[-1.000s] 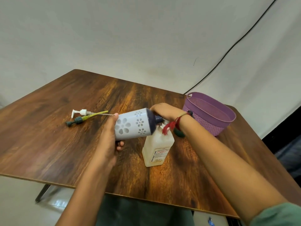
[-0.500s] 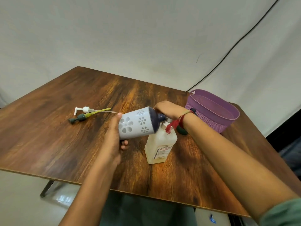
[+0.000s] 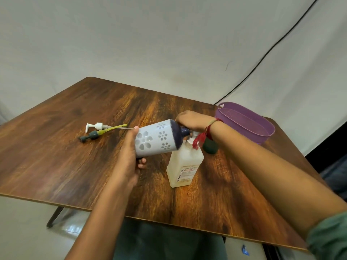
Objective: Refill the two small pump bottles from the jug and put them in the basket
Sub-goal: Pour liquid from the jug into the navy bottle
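- My left hand (image 3: 129, 156) was wrapped around the base end of the jug (image 3: 155, 140) — the white one with flower cut-outs. The thumb lay over the top and the fingertips showed beneath it.
- The jug was lifted off the worktop (image 3: 56, 156) and tipped almost flat. Its dark neck pointed right and slightly down, sitting at the mouth of the clear bottle (image 3: 185, 164).
- My right hand (image 3: 193, 121) was curled over the spot where the jug's neck met the clear bottle's mouth. It looked to be gripping the jug's neck, though the fingers hid the join and I could not be sure.
- The clear bottle stood upright near the middle of the worktop with no pump fitted. Its printed label faced me, and the pale contents were hard to judge.
- A dark green bottle (image 3: 210, 147) stood just behind the clear bottle, mostly hidden by my right wrist.
- A red thread band (image 3: 201, 136) hung from that wrist, its tassel dangling in front of the clear bottle's shoulder.
- Two pumps lay side by side on the worktop, well to the left of the jug: the white pump (image 3: 96, 126) farther from me, the green pump (image 3: 92, 136) nearer. Their tubes pointed right, toward my left thumb.
- The purple basket (image 3: 260, 138) sat at the far right corner of the worktop, beyond my right forearm — neither bottle was in it.
- A black cable (image 3: 262, 57) ran down the pale backdrop toward the basket.
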